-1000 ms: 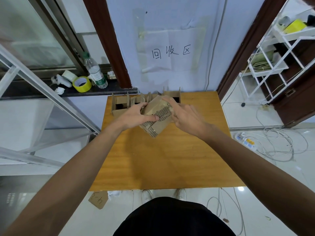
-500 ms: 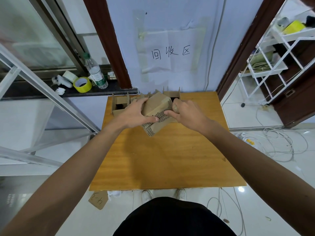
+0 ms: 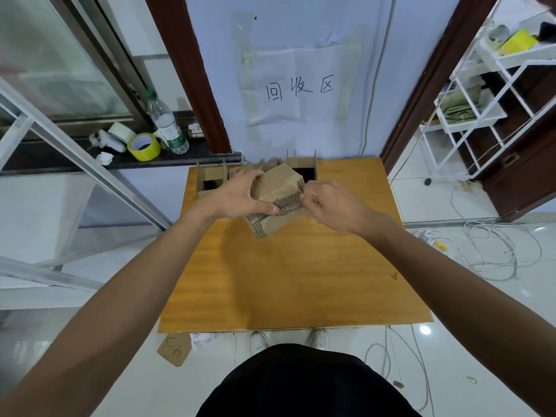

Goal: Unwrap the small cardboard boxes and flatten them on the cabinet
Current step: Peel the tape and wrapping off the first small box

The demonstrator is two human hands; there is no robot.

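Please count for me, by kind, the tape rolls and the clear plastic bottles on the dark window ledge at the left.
Tape rolls: 2, a yellow tape roll and a white tape roll
Clear plastic bottle: 1
Total: 3

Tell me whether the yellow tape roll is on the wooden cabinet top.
No, the yellow tape roll sits on the dark window ledge, beside the water bottle.

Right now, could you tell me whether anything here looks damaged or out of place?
Yes: the small cardboard box held by the left hand and right hand has ragged, exposed corrugated edges. A marked cardboard scrap and crumpled paper lie on the floor by the near-left corner of the cabinet.
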